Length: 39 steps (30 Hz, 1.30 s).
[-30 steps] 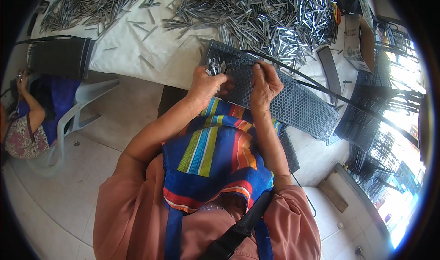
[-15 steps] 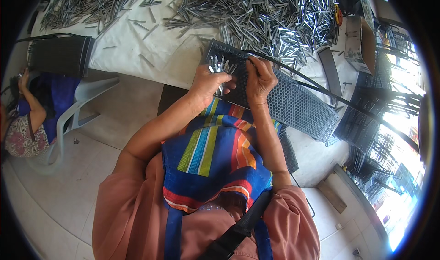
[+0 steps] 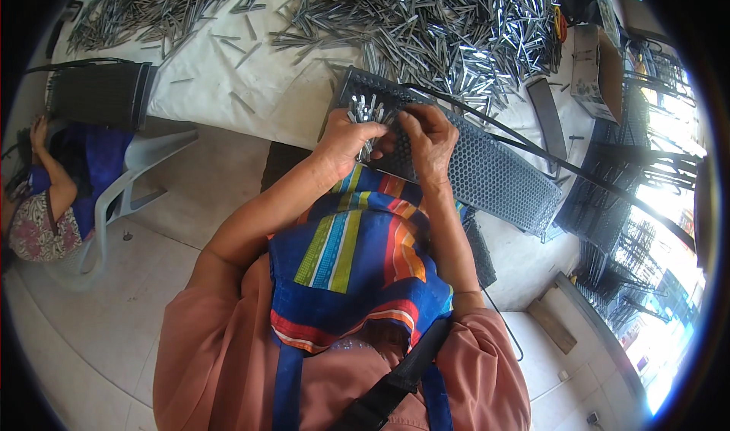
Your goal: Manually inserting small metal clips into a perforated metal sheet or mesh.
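A bundle of thin, shiny metal strips [image 3: 363, 109] stands upright in my left hand [image 3: 341, 139], whose fingers are wrapped round it. Across my front slants a long dark panel full of round holes [image 3: 494, 179], and both hands are over its left part. My right hand [image 3: 432, 137] is just right of the bundle, with thumb and index finger bent together close to the panel's surface. What those fingertips hold, if anything, is too small to make out. Beyond the panel a large heap of similar metal strips [image 3: 433, 20] covers the table.
Loose strips lie on the pale table cover [image 3: 198, 89]. Long dark bars [image 3: 601, 179] run past the panel's right side. An open cardboard box [image 3: 597, 74] stands at the far right. Left, another person [image 3: 49, 214] sits on a white plastic chair [image 3: 148, 161] beside a dark box-like unit [image 3: 99, 95].
My right hand has shifted slightly left, toward the bundle. My left hand has stayed nearly in place, with its bundle tilted a little differently. The seated person's hand has moved slightly.
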{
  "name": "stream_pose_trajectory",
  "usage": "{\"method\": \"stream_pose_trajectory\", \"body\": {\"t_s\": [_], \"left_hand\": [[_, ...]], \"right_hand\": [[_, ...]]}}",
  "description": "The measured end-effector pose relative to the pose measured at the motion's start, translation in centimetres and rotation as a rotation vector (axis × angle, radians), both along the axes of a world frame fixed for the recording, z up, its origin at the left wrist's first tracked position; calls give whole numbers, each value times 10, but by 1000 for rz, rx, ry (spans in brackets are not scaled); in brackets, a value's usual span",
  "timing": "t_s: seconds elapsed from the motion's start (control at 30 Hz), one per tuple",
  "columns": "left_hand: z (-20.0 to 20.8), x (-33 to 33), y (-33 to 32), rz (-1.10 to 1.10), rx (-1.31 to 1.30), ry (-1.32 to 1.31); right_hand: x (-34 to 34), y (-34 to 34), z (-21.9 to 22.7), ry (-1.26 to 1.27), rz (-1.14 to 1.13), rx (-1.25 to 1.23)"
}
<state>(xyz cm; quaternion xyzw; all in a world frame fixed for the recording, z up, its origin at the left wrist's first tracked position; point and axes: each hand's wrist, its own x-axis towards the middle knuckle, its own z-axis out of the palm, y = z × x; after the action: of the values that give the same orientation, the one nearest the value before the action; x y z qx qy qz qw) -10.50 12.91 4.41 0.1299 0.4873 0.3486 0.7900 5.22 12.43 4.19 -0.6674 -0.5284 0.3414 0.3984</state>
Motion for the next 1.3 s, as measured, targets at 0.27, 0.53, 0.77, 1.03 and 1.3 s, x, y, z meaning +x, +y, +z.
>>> {"method": "stream_pose_trajectory", "body": {"t_s": [0.27, 0.53, 0.77, 1.03, 1.3], "left_hand": [[5, 9, -7, -80, 40, -46], [10, 10, -16, -72, 86, -12], [14, 13, -24, -99, 100, -41], [7, 20, -27, -167, 105, 2], [0, 26, -24, -204, 123, 10]], "right_hand": [[2, -5, 13, 464, -37, -278], [6, -16, 17, 511, -112, -236], [9, -28, 14, 564, -41, -300], [15, -35, 14, 520, -44, -332], [22, -34, 9, 530, -10, -362]]}}
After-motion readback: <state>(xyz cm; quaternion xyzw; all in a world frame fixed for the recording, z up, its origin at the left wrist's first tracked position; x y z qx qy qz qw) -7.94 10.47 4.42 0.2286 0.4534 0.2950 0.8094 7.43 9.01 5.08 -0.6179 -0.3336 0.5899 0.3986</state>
